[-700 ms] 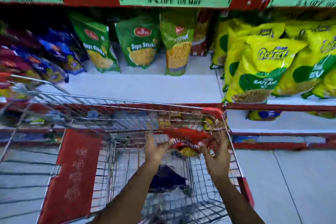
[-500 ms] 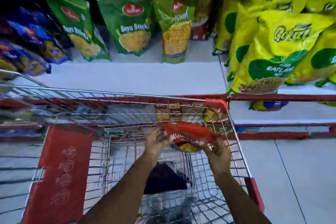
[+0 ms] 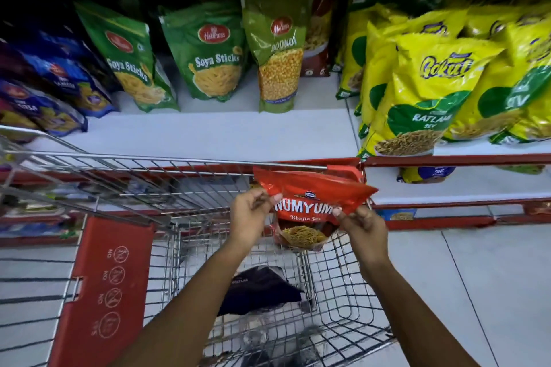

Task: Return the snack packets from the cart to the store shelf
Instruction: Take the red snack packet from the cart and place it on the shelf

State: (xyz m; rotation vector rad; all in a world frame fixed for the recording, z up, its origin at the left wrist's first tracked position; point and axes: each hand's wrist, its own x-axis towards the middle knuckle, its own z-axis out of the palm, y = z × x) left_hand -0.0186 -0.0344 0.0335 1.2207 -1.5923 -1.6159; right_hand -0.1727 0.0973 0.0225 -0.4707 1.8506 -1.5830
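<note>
Red snack packet (image 3: 310,208) held up between both hands, over wire cart (image 3: 268,292); left hand (image 3: 249,217) pinches packet's left edge with closed fingers; right hand (image 3: 362,228) pinches right edge the same way; dark bag (image 3: 259,289) low in cart, under hands; white shelf (image 3: 208,134) past hands, green packets (image 3: 214,53) at its back.

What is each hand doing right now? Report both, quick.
Left hand: closed, pinching the left edge of the red snack packet.
Right hand: closed, pinching the same packet's right side above the cart.
</note>
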